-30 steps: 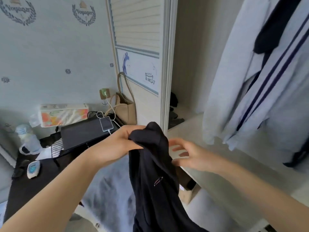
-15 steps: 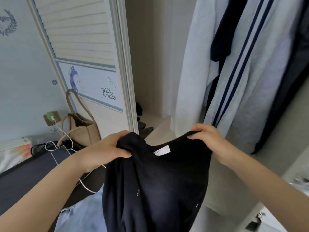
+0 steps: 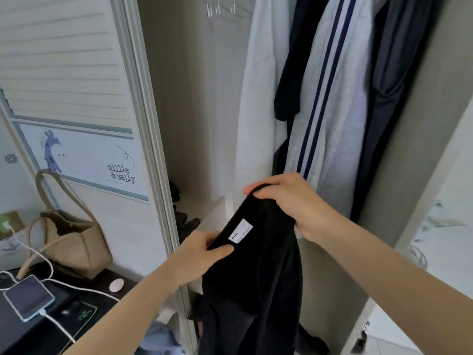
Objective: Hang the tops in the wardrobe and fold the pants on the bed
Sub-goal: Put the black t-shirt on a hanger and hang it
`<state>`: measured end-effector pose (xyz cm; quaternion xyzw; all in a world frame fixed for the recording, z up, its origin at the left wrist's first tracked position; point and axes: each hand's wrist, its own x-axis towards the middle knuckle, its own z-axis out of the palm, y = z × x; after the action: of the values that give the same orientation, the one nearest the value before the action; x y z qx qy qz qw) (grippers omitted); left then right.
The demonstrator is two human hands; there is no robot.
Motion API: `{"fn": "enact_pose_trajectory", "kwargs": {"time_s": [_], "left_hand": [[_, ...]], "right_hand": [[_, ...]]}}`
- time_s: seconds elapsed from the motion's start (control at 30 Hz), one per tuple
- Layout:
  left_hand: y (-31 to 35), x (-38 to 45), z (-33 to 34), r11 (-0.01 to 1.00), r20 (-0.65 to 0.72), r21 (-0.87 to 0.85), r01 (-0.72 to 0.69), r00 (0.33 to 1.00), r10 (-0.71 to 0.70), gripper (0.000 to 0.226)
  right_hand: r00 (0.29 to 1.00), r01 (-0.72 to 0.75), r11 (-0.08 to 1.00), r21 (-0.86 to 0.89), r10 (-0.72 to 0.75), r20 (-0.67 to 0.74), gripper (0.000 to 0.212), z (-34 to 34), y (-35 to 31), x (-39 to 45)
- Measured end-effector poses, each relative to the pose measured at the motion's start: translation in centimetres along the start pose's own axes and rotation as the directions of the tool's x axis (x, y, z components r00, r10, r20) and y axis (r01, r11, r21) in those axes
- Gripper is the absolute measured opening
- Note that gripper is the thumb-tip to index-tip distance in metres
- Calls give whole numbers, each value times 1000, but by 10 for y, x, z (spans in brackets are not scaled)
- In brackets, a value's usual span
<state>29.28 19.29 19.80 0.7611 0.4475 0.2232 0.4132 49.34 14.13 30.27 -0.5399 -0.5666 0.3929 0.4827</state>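
Observation:
A black top [image 3: 258, 278] with a white neck label hangs from both my hands in front of the open wardrobe [image 3: 194, 98]. My left hand [image 3: 202, 254] pinches the fabric just left of the label, thumb on top. Higher and to the right, my right hand [image 3: 286, 201] grips the top's upper edge with curled fingers. The garment's lower part drops out of the frame at the bottom.
Inside the wardrobe hang a white garment [image 3: 258, 98], a grey top with navy stripes [image 3: 332, 111] and dark clothes [image 3: 394, 98]. The sliding door [image 3: 76, 98] stands at the left. A beige bag [image 3: 71, 242] and a charging phone [image 3: 28, 298] sit on a dark desk.
My view has swung right and closer to the wardrobe. My right hand has risen with the top's edge, and my left hand has shifted to beside the label.

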Motion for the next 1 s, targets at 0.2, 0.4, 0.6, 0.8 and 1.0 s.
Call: {"fn": "enact_pose_trajectory", "kwargs": {"time_s": [0.2,0.4,0.6,0.8,1.0], "left_hand": [[-20,11,-20,893,-273,421,160,961,-43,21],[-12,15,-68,945,-16,154,290,957,-291,16],[13,-1,-118,796,217,-546,263,962,-169,38],[20,-11,-165,741,251,-658,137,967,44,69],[36,0,-175,989,-138,-122,-83,988,66,26]], "right_hand": [[976,137,987,89,-120,-180,22,-15,0,-5],[890,325,917,-233,-380,-253,21,-29,5,0],[788,312,748,-585,-548,-280,18,-26,22,11],[722,218,598,-771,-630,-285,19,-21,34,31],[755,217,582,-784,-609,-243,20,2,38,40]]}}
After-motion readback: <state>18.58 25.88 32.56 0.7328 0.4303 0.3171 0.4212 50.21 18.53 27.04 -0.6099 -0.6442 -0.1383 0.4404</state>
